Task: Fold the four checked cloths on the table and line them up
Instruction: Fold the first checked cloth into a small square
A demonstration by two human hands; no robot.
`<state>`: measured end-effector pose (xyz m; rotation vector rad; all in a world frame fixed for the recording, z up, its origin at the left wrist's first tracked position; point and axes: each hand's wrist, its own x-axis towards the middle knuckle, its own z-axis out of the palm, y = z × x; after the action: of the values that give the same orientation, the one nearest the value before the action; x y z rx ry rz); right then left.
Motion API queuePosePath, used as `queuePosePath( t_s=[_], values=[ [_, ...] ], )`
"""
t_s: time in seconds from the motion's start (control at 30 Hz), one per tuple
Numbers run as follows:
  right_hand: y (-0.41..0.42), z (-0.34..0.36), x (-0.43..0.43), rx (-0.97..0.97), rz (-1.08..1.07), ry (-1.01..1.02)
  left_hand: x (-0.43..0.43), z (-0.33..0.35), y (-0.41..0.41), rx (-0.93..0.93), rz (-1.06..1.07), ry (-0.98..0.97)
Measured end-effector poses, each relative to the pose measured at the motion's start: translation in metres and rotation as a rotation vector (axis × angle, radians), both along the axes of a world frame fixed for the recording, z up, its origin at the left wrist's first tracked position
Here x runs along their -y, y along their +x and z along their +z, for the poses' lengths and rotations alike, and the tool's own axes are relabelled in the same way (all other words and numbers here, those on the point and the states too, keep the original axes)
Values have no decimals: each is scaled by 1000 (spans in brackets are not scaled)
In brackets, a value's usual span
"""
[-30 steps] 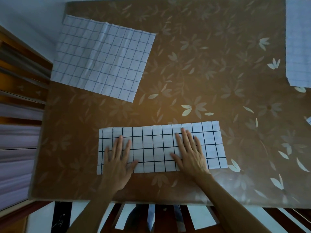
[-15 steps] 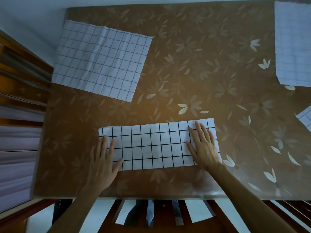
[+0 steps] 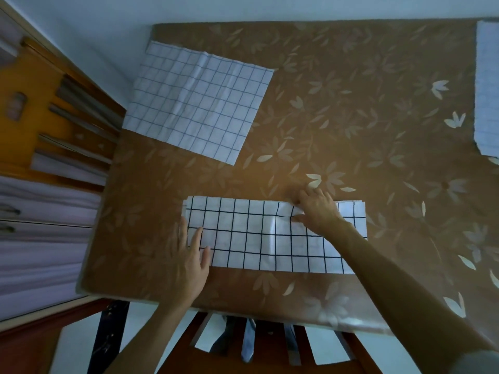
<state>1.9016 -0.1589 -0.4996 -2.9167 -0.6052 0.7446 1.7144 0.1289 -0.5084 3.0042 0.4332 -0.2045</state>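
Observation:
A white cloth with a bold black check, folded into a long strip (image 3: pixel 251 238), lies near the front edge of the brown flowered table (image 3: pixel 351 117). My left hand (image 3: pixel 190 259) rests flat with straight fingers on the strip's left end. My right hand (image 3: pixel 317 209) reaches across to the strip's far edge, right of the middle, and pinches the cloth there between thumb and fingers; the cloth puckers beside it. A second cloth with a thin check (image 3: pixel 197 101) lies spread out at the back left. A third, finely checked cloth (image 3: pixel 487 87) lies at the right edge, partly cut off.
A wooden chair back (image 3: pixel 270 344) stands below the table's front edge. A wooden door frame and a pale curtain (image 3: pixel 40 238) run along the left side. A white wall lies behind the table.
The view has shifted, so the table sits further right. My right hand left the strip's right end, moved towards its middle and took hold of the far edge. My left hand stayed at the left end.

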Motion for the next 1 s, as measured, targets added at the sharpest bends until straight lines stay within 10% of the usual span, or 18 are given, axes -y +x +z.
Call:
queuePosePath(
  t_s=[0.43, 1.0],
  values=[
    [-7, 17, 12, -268, -211, 220, 15, 5, -19, 21, 152, -206],
    [-124, 37, 78, -353, -1238, 917, 92, 26, 2, -75, -260, -570]
  ],
)
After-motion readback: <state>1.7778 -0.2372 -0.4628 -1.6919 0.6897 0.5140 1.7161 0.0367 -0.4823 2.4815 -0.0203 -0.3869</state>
